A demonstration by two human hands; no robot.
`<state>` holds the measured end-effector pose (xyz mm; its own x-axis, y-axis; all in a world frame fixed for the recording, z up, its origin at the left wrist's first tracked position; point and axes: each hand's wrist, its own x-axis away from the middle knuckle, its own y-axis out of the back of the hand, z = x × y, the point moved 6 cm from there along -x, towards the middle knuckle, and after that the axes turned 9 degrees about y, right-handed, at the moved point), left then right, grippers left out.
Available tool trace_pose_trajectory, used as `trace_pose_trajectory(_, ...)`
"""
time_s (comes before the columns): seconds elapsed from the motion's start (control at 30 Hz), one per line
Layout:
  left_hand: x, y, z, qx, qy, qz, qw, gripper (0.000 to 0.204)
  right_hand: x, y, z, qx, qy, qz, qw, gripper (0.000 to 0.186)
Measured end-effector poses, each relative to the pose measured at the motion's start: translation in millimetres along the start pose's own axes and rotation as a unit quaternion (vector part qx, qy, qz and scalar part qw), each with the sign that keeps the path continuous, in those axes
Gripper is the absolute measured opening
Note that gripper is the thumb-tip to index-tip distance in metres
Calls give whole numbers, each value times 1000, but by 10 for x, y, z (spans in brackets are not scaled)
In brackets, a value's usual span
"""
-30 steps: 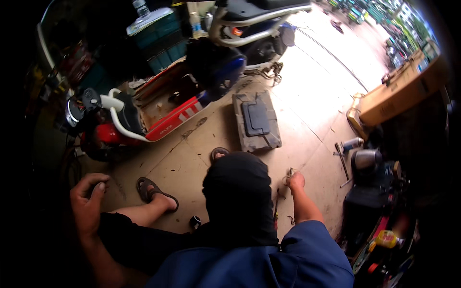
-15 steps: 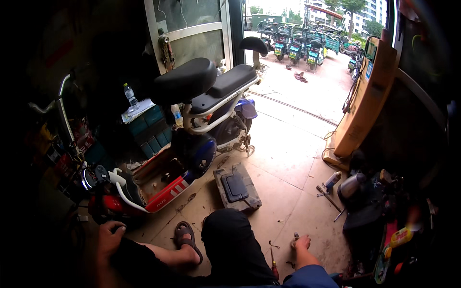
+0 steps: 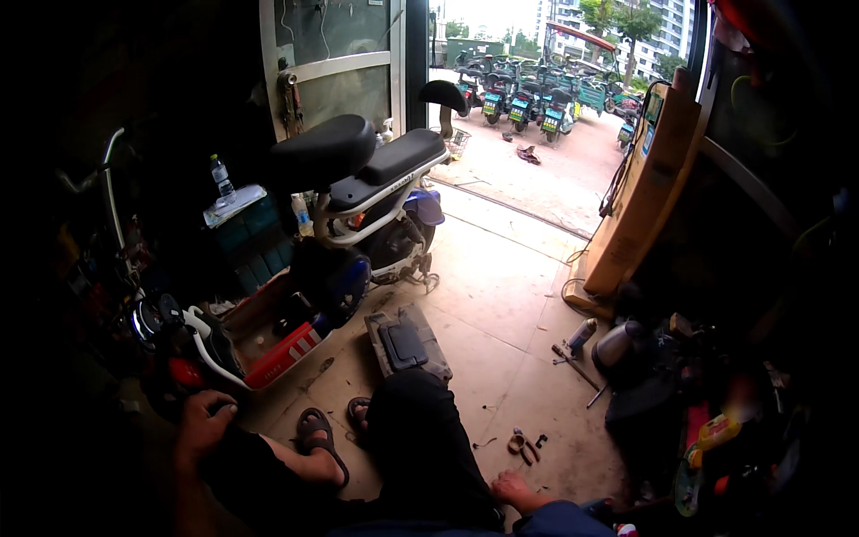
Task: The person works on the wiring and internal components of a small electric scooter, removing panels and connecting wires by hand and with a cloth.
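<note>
My left hand (image 3: 206, 419) rests by my left knee, fingers loosely curled and nothing visible in them. My right hand (image 3: 512, 490) is low beside my right leg, fingers curled; whatever they may hold is hidden. Pliers (image 3: 523, 446) lie on the floor just beyond it. Ahead of my knee sits a grimy dark rectangular battery (image 3: 407, 345) with a black handle. Left of it stands a red scooter (image 3: 282, 353) with an open footboard compartment, and behind that a black-seated white and blue scooter (image 3: 407, 161).
A teal stack (image 3: 250, 233) holds papers and a bottle. An orange board (image 3: 635, 206) leans by the doorway. Tools (image 3: 582, 376), a spray can (image 3: 583, 333) and dark clutter (image 3: 653, 385) lie on the right. Several parked scooters (image 3: 528, 107) stand outside.
My right hand has drawn back toward me from the pliers, which now lie free on the floor. The view has tilted up toward the doorway since a second ago.
</note>
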<state>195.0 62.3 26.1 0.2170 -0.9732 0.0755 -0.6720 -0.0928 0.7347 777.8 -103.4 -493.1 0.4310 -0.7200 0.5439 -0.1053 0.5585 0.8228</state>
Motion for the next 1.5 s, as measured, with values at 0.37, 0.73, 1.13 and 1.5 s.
trace_pose_trajectory(0.37, -19, -164, -244, 15, -94, 7, 995, 16, -355, 1309, -1249, -75, -164, -51, 982, 34)
trace_pose_trajectory(0.73, 162, -479, -808, -132, -199, 48, 970, 23, -1990, 5039, -882, -191, 100, -125, 969, 33)
trace_pose_trajectory(1.13, -316, -1468, -756, -218, -198, 314, 903, 24, -3990, 4146, 145, -92, -27, -184, 978, 57)
trace_pose_trajectory(1.5, -1252, -1591, -600, -153, -80, 309, 935, 14, -3763, 4414, -627, -316, -52, -149, 935, 62)
